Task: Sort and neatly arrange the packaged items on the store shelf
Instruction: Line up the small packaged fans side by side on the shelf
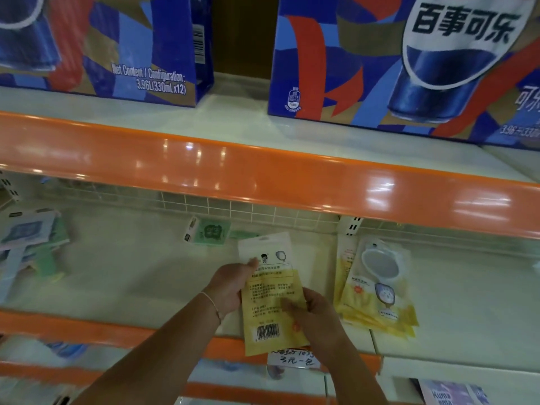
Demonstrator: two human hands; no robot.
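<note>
Hands both on 1 yellow-and-white packet (270,290), held back side up over front edge of middle shelf (140,267), barcode end toward the camera. Left hand (230,285) gripping packet's left edge, thumb on top near upper corner, other fingers hidden underneath. Right hand (309,309) pinching packet's lower right part, thumb lying across printed text, rest of fingers out of sight behind packet. Thin bracelet (212,302) on left wrist. Just right of held packet, 1 fanned stack of matching yellow packets (377,290) lying face up on same shelf; exact count unclear, several overlapping edges showing, only top one fully readable as a picture. Behind held packet, 1 green packet (209,230) flat near wire-grid back fence (233,206), a second green edge beside it partly covered. Far left, 1 loose pile of blue and green packets (27,241), blurred and cut by frame edge, count not possible. Upper shelf carrying 2 blue cola cartons (409,62), both cropped at top and sides. Orange shelf lip (263,176) blocking view of back of middle shelf. Handwritten price tag (295,359) under packet's lower end, top line covered. Lower shelves blurred, 1 purple pack (450,394) cut off at bottom right.
</note>
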